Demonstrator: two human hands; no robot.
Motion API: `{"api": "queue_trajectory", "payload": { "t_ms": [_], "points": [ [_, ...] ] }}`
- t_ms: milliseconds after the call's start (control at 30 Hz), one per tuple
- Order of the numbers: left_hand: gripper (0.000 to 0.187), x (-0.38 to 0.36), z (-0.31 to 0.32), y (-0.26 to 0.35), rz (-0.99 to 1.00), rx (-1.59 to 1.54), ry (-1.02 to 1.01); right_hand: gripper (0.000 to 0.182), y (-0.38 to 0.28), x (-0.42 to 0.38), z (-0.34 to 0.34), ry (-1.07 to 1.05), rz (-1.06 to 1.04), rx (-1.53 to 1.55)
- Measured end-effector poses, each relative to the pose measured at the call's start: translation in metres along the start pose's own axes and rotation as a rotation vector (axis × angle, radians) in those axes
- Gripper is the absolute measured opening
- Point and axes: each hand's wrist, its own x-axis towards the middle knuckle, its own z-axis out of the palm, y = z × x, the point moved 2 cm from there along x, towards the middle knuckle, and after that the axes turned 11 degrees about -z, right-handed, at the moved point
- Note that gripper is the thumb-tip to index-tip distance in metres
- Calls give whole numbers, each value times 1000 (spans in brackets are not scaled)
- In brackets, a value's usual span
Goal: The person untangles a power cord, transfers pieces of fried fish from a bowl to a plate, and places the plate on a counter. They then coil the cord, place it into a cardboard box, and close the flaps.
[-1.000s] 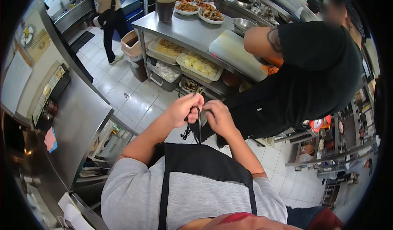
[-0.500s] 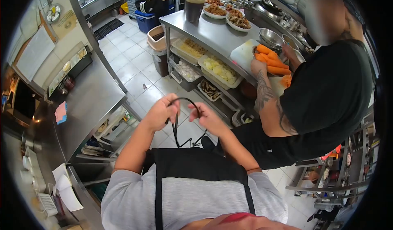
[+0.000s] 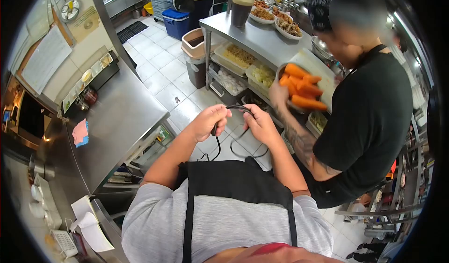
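In front of my black apron [image 3: 238,183], both hands grip a thin black cord [image 3: 239,108]. My left hand [image 3: 210,122] is closed around one part of it. My right hand [image 3: 260,125] pinches another part between thumb and fingers. A short stretch of cord arches between the two hands. Below them, loose lengths hang in curves over the tiled floor [image 3: 187,108], and the ends are hard to make out.
On my right, a person in a black shirt [image 3: 369,113] holds a metal bowl of carrots [image 3: 299,83]. A steel counter [image 3: 220,27] carries plates of food and a dark drink container [image 3: 243,10]. A steel table [image 3: 117,118] stands left, with a pink cloth [image 3: 80,131].
My hands have shifted slightly to the right in view and still hold the cord, now in a flatter arch. The person beside me has lifted the carrot bowl off the counter, turning toward me.
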Motion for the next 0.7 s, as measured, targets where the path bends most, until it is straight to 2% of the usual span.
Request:
{"api": "queue_trajectory", "payload": {
  "t_ms": [67,100,167,200,233,300,333,367,500,533,633,667,700],
  "points": [
    [23,-5,-25,2,-35,96,-92,10,-10,13,19,-17,23,37],
    [25,-9,-31,4,5,151,-65,8,-15,20,32,2,-30,46],
    [29,-19,-41,5,85,263,-6,6,-6,35,64,79,-238,265],
    [33,-22,-47,6,88,239,-102,5,-18,41,80,102,-153,432],
    [28,-24,-58,5,126,277,-130,5,-21,46,95,102,-144,487],
    [22,-36,-78,6,165,331,-104,7,-28,62,115,103,-502,156],
    [22,-42,-87,8,163,327,-130,9,-25,67,125,96,-523,136],
    [22,-47,-95,10,159,320,-156,5,-28,74,133,86,-688,74],
    [15,-74,-109,29,240,441,-225,9,-64,105,144,-124,-930,-145],
    [11,-80,-109,35,257,558,-184,11,-69,111,146,-196,-972,-201],
    [11,-82,-112,26,95,189,-125,15,-60,123,155,-376,-728,-159],
    [10,-83,-116,28,107,147,-65,25,-49,126,157,-366,-653,-76],
    [10,-84,-119,31,122,70,-19,28,-42,127,162,-406,-460,182]
  ]
}}
